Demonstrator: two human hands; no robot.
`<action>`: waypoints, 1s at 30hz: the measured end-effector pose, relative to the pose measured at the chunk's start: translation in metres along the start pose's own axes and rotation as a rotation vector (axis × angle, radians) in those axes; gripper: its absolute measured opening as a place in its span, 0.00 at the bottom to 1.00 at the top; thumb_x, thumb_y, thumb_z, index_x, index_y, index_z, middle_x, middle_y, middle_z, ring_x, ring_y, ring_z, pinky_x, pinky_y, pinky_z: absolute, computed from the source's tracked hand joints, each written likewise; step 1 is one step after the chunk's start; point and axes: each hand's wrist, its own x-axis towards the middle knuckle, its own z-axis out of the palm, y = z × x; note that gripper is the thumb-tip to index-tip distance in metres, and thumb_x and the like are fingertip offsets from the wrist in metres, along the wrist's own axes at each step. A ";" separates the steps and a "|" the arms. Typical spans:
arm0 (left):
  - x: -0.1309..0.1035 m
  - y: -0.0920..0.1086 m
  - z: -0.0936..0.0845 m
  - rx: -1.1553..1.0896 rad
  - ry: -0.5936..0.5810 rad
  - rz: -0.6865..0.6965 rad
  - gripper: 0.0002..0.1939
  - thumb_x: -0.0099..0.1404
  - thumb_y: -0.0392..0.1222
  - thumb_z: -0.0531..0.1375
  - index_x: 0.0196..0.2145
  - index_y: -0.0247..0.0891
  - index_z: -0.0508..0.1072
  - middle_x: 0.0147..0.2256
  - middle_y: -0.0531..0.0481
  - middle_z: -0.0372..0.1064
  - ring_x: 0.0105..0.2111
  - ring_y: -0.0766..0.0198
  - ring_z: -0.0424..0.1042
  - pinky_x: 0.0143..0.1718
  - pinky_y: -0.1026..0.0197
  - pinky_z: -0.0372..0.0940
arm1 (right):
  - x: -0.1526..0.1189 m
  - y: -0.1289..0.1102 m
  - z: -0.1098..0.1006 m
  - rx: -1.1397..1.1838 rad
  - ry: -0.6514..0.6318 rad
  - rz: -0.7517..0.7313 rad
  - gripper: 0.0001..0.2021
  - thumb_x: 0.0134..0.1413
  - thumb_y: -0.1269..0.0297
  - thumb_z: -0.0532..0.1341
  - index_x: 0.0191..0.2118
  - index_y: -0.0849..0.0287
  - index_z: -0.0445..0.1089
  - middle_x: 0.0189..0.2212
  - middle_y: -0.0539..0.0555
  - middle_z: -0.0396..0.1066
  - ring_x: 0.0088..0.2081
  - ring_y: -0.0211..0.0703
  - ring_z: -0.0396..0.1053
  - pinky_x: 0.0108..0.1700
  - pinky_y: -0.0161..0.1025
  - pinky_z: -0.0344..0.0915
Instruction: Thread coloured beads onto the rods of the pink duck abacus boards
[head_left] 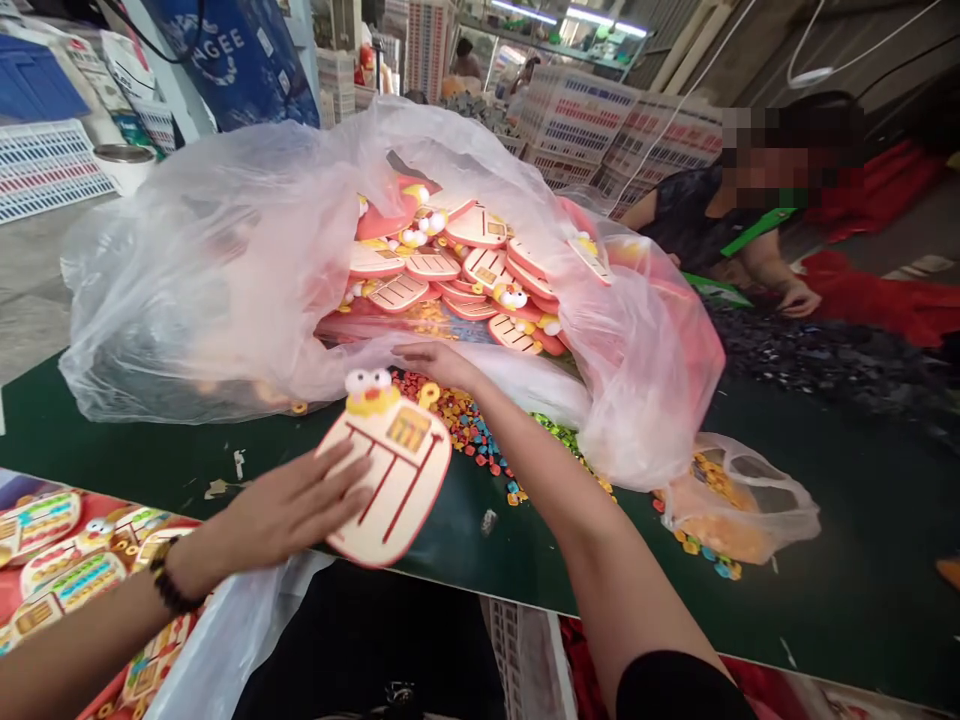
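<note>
My left hand (300, 500) is closed on the left edge of a cream toy board (397, 490) with a red rim. Its fingers stretch across the board's face; the thumb is hidden. The board has bulging white eyes, a yellow beak, red slots and a small yellow ring. My right hand (435, 362) reaches left over small red pieces (412, 385), close to the mouth of a large clear plastic bag (202, 280). Its fingers look extended, partly hidden, and nothing shows in them. Inside the bag lie many similar boards (431, 263).
Loose coloured pieces (480, 435) lie on the dark green table (840, 560). A small plastic bag (742, 510) of orange pieces sits to the right. Boards with coloured rows (67, 580) are stacked at lower left. A co-worker (697, 210) sits across by dark pieces (840, 350).
</note>
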 end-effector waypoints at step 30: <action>0.032 0.119 0.077 -0.061 -0.135 -0.482 0.26 0.63 0.59 0.57 0.53 0.43 0.69 0.52 0.44 0.68 0.54 0.48 0.63 0.63 0.33 0.36 | -0.090 0.016 0.022 -0.587 0.161 -0.204 0.09 0.61 0.70 0.55 0.39 0.59 0.73 0.48 0.59 0.69 0.51 0.45 0.66 0.53 0.45 0.64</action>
